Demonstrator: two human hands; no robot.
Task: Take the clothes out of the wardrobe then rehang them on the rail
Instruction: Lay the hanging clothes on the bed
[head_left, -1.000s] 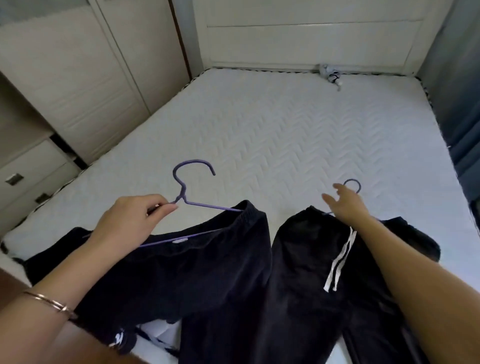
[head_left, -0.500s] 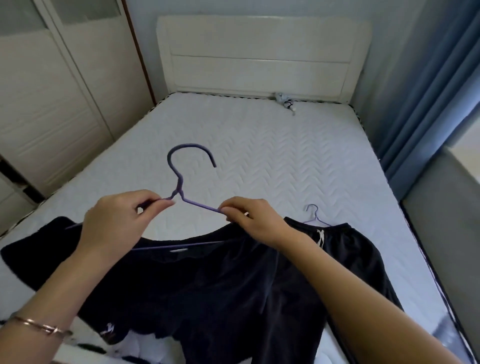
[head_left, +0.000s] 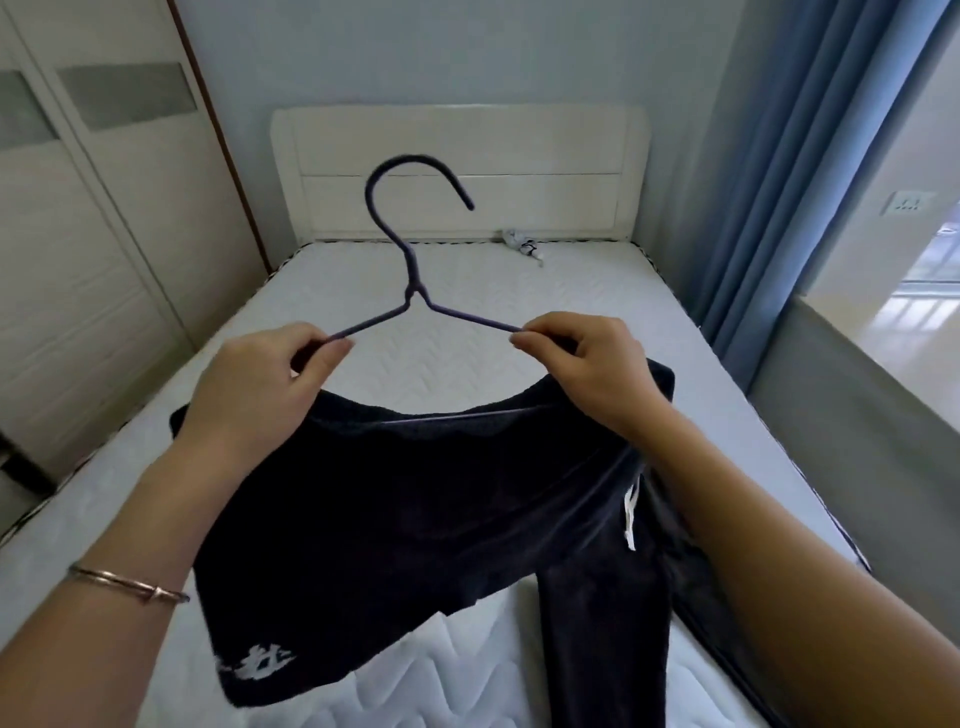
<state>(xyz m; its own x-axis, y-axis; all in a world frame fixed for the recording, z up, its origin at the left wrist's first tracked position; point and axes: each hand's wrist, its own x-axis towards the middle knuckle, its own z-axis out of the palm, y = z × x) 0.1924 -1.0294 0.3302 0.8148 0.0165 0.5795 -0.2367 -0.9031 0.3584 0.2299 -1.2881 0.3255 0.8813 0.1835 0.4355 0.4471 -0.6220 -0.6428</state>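
1. Raised since half a second ago: the purple wire hanger (head_left: 412, 296) is now up in front of the white headboard (head_left: 545, 150), where before its hook sat low over the bed. The right hand (head_left: 582, 369) has slid outward along the wire.
2. Grips, left to right: the left hand (head_left: 260, 384) pinches the left shoulder wire between thumb and forefinger, its other fingers curled below. The right hand pinches the right shoulder wire the same way.
3. Location: dark navy soft-knit shorts (head_left: 405, 509) hang from the hanger's bottom bar, over the white quilted mattress (head_left: 467, 270). The cream panelled wardrobe doors (head_left: 78, 260) stand far left. No rail is in view.
4. Risk (judgement): the pinches on thin wire are light. If the hanger tilts, the shorts may slide along the bar and drop. The hem could also snag the dark drawstring trousers (head_left: 597, 623) lying at the right.
5. Appearance: the shorts' waistband sags mid-bar, the fabric is limp and matte, and there is white print near the lower-left hem. The hanger is upright, hook opening rightward.
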